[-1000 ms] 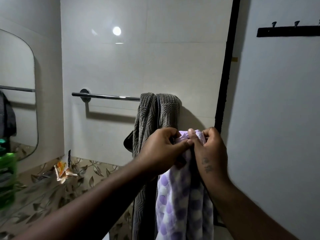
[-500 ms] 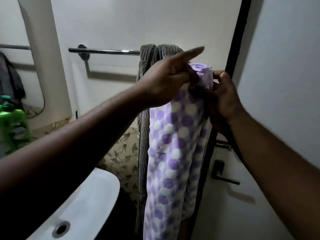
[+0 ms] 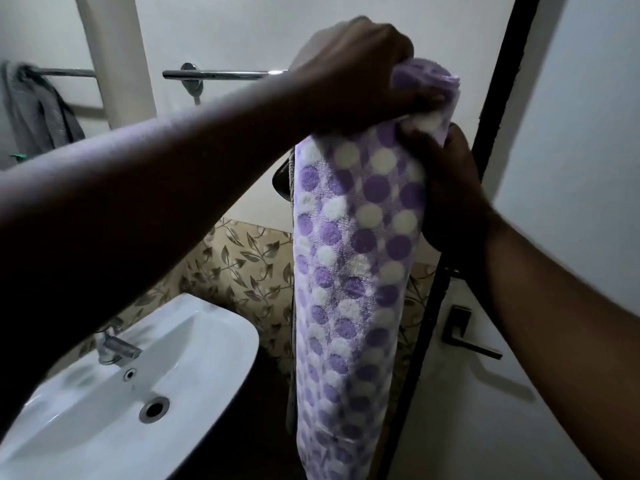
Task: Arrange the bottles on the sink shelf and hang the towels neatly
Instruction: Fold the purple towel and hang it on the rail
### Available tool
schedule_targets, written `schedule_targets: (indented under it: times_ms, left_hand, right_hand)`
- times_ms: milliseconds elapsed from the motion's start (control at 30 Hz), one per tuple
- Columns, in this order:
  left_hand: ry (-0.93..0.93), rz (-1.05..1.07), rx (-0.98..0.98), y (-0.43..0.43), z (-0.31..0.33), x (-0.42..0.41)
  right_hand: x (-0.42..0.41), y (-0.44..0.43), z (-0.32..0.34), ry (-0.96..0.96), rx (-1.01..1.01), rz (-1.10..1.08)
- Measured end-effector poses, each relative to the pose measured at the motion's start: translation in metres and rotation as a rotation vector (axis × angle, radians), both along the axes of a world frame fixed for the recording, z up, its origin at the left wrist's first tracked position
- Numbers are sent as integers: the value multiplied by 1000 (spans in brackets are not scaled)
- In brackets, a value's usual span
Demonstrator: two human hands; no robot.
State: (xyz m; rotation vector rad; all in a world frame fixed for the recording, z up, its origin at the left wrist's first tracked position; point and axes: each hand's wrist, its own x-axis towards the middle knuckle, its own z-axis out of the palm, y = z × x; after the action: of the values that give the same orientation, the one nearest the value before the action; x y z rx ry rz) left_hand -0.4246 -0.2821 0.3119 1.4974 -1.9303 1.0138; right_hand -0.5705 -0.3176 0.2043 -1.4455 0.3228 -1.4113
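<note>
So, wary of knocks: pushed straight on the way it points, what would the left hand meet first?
Likely the black door frame beyond the left hand and dotted towel; depth is unclear.

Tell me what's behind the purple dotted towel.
A grey towel strip shows at its left edge; the rest and the rail's right end are hidden by the dotted towel and left hand.

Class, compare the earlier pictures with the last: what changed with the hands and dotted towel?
The left hand has curled its outstretched finger and grips the top of the dotted towel; the right hand has slid lower down its right edge. The towel still hangs by the rail.
</note>
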Motion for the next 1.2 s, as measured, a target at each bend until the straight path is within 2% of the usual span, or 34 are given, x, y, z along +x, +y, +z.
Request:
schedule_targets:
  times_ms: [100,267,433,567,667,833,967,1200]
  left_hand:
    - [-45,50,-38,3,7,3]
    - [-42,91,2,7,15,24]
    - [-78,211,36,8,28,56]
    - [-63,203,109,2,47,97]
    - [-19,215,121,-10,59,133]
    - [-10,261,47,-35,84,202]
    - [31,247,4,-62,107,247]
    - [1,159,-182,-119,135,284]
  right_hand:
    - [2,9,-29,149,-110,34]
    - [17,13,-91,361,-51,76]
    - [53,22,-117,283,128,91]
    - [103,18,-106,120,135,30]
    - [146,7,-95,110,92,-54]
    - [215,-19,-67,143,0,-72]
    - [263,-42,-46,123,31,-92]
    - [318,-93,-1,113,10,-235]
